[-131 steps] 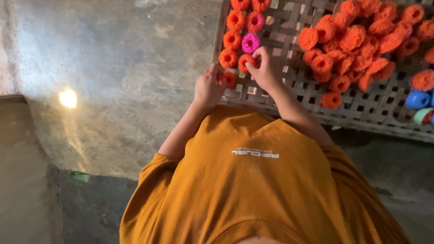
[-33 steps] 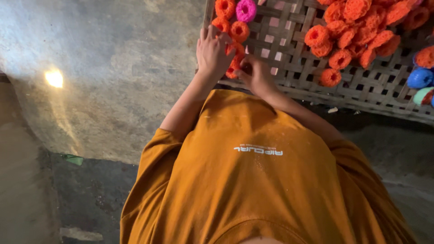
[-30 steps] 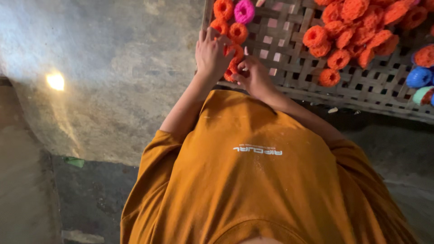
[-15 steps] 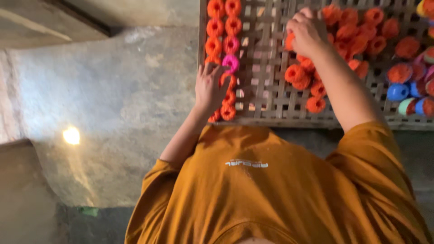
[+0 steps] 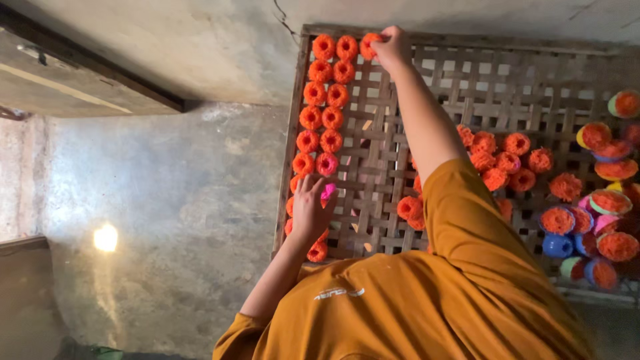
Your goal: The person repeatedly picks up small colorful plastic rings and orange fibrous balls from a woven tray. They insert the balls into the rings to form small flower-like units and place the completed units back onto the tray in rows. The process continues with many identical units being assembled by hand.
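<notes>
Right hand [image 5: 392,47] farther out, orange ring [image 5: 369,45] pinched

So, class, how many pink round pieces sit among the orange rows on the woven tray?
2: one pink round piece mid-row, another just below it at the left hand's fingertips; the hand may hide more.

Dim, soft daylight; one bright glare patch on the concrete floor [image 5: 105,237]; slight blur throughout.
</notes>
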